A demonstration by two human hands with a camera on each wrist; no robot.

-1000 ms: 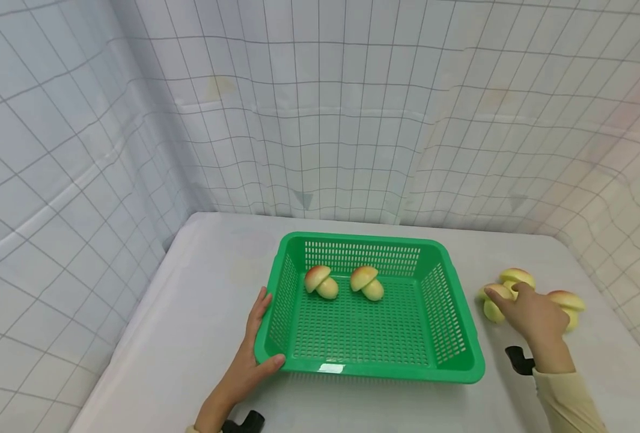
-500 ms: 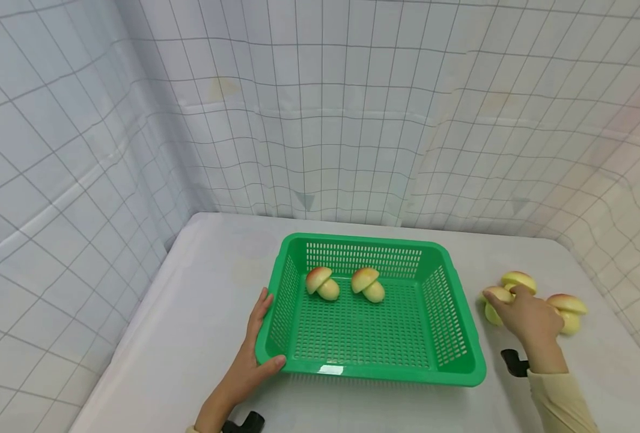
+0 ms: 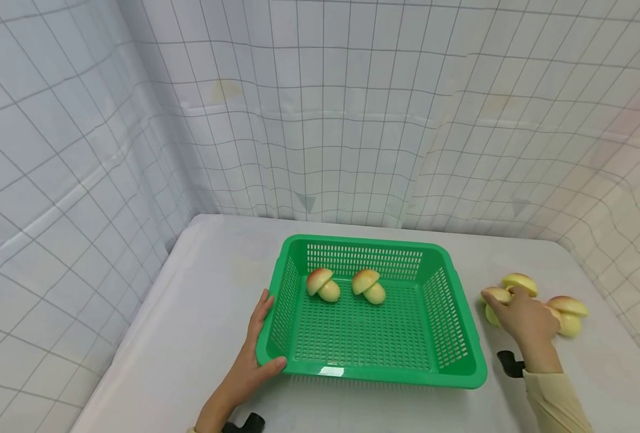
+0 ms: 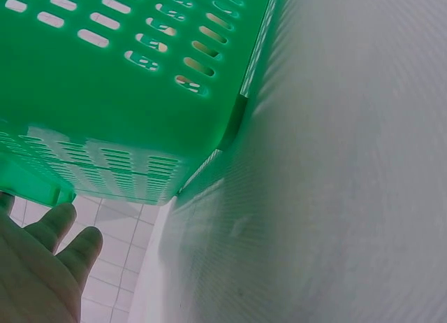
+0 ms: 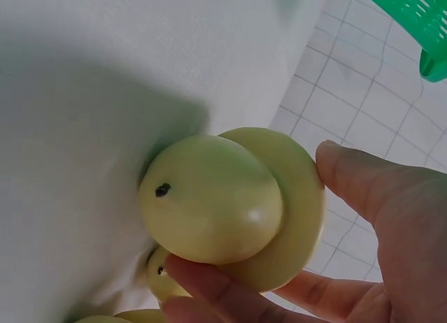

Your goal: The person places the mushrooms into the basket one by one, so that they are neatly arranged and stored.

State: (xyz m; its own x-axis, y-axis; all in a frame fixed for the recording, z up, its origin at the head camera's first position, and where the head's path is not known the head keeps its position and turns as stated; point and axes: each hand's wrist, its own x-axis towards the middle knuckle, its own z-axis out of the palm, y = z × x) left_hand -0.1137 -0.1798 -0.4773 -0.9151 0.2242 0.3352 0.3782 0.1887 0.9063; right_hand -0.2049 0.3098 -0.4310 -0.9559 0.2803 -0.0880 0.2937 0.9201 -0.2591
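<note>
A green plastic basket holds two model mushrooms with reddish-yellow caps, lying on their sides near its back. My left hand lies along the basket's left side, fingers straight on the outside and thumb on the front rim. To the right of the basket, my right hand pinches a pale yellow mushroom by its cap between thumb and fingers. Another mushroom lies just behind the hand, and one more lies to its right. The hand partly covers this cluster.
A white cloth covers the table. White sheets with a dark grid hang at the back and on both sides. A black wrist mount sits at the right wrist, and another at the left.
My right hand has shifted slightly left over the cluster, showing more of the right-hand mushroom. The left hand and basket keep their places; the head view drifts a little.
</note>
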